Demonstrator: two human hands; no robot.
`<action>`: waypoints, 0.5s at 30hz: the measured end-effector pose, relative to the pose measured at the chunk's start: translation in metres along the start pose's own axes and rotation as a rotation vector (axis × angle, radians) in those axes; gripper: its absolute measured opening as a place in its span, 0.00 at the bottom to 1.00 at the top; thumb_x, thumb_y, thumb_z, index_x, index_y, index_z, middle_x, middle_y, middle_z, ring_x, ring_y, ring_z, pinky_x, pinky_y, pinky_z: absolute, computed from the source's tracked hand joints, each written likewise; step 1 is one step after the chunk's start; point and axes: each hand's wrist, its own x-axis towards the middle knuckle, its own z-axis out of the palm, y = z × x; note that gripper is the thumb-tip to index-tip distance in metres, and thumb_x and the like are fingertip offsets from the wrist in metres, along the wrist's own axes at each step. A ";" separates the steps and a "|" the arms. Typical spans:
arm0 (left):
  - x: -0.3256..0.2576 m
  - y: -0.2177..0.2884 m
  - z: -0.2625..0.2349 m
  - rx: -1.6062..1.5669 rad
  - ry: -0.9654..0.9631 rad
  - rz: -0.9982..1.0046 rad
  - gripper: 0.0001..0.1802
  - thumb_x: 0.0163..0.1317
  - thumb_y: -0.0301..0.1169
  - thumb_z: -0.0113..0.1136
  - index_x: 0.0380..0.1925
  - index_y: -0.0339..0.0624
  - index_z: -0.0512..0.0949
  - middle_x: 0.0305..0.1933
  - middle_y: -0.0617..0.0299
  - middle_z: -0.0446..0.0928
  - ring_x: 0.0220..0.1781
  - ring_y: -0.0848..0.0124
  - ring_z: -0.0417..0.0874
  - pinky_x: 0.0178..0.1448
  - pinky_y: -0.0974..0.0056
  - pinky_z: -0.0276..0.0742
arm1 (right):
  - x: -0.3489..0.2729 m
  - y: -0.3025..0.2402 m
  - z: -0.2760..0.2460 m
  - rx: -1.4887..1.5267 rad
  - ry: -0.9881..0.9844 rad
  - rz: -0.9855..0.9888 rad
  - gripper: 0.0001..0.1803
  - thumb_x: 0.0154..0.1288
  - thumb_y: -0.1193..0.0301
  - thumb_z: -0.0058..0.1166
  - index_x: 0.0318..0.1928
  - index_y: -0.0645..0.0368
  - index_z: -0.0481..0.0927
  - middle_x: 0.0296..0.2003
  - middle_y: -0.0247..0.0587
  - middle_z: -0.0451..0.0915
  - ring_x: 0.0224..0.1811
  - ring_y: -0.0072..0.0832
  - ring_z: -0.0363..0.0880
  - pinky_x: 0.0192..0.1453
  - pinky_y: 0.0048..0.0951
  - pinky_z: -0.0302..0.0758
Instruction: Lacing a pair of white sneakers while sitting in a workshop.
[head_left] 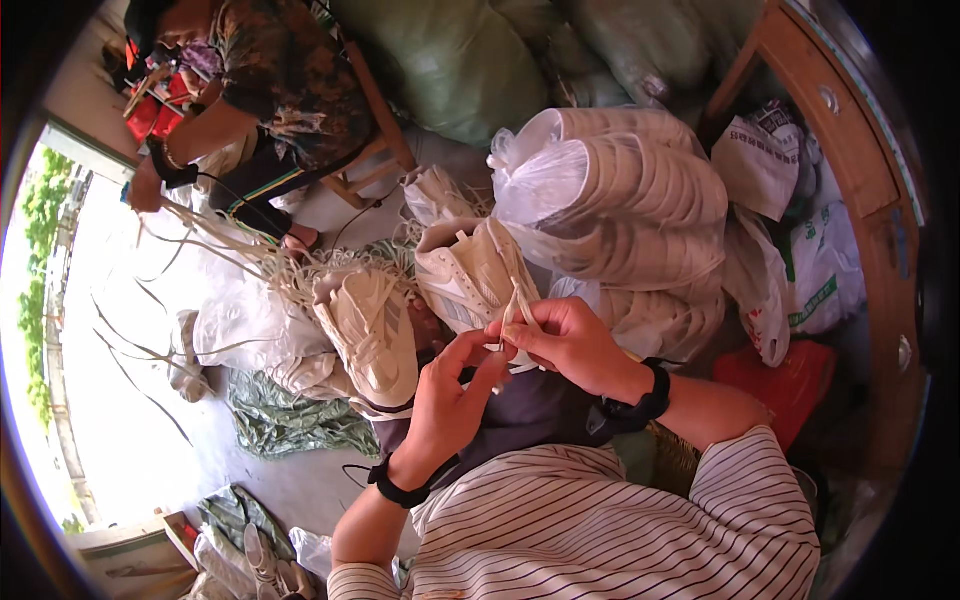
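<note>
A cream-coloured shoelace (515, 300) rises in a loop from a beige sneaker (475, 278) in front of my lap. My right hand (582, 352) pinches the lace between thumb and forefinger. Close against it, my left hand (447, 398) is closed in a pinch on the same lace. Something thin and dark shows between the fingertips, too small to name. To the left lies a second beige sneaker (372, 340), toe toward me, with neither hand touching it.
A clear plastic bag (545, 185) of stacked beige shoe parts stands ahead on the right. Beyond the sneakers are tangled pale strips (350, 262). At the far left a person (290, 75) sits holding long strips. A wooden desk (850, 130) borders the right side.
</note>
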 end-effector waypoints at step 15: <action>0.012 0.001 0.011 -0.210 -0.019 -0.070 0.09 0.69 0.29 0.54 0.39 0.33 0.77 0.31 0.61 0.82 0.35 0.76 0.82 0.45 0.69 0.76 | 0.006 0.006 -0.009 -0.079 0.137 -0.061 0.12 0.68 0.66 0.59 0.38 0.65 0.82 0.26 0.28 0.80 0.29 0.10 0.71 0.32 0.18 0.68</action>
